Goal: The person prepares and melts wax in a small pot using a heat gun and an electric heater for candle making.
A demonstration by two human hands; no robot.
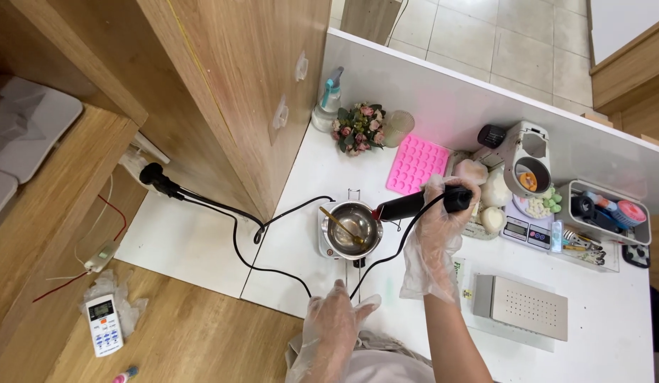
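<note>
1. Your right hand (443, 213), in a thin clear glove, is closed around the black handle (423, 203) of the small metal pot (353, 228). Your fingers wrap the far end of the handle.
2. Your left hand (333, 328), gloved too, holds nothing. Its fingers are loosely spread, and it sits at 6 o'clock from the pot, well apart from it, near the edge of the white table (620, 333).
3. The pot sits on a small white heater (328, 245) in the middle of the table. A gold spoon (340, 223) leans inside the pot, its handle pointing to 10 o'clock. You cannot tell what else is in the pot.
4. A black cord (223, 208) runs from the pot area toward 9 o'clock, across to a plug by the wooden cabinet (223, 78).
5. At 1 o'clock from the pot lies a pink mold tray (416, 164) full of little round holes.
6. At 3 o'clock from your right hand, a white scale (526, 230) holds small white and green pieces (540, 205). Past it, a clear bin (643, 230) holds mixed small tools, too jumbled to name.
7. A flat metal box (521, 306) with tiny holes lies at 4 o'clock from the pot.
8. Your right hand hides part of some pale round lumps (494, 206) behind it.
</note>
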